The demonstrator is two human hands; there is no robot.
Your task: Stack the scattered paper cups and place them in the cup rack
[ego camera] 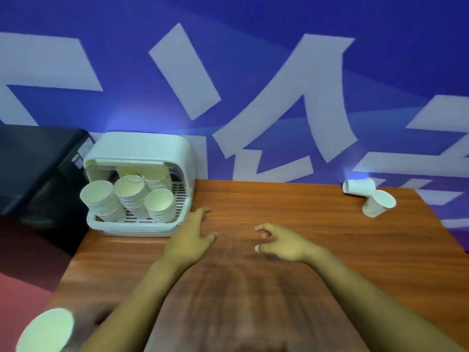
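My left hand (191, 237): fingers straight, empty, just right of cup rack (162, 151) front corner. My right hand (281, 243): fingers loosely curled, empty, further right of rack. Rack holds cup stacks (132, 196), mouths toward me. Two loose cups (368, 196) touching, far right of rack. One blurred cup (47, 331) well below rack, at table (291, 204) near-left edge.

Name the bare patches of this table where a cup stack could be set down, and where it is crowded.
Bare wood lies between the right hand and the two far-right cups, and behind both hands toward the wall. Crowded: the cup rack, full of stacks, beside the left hand.
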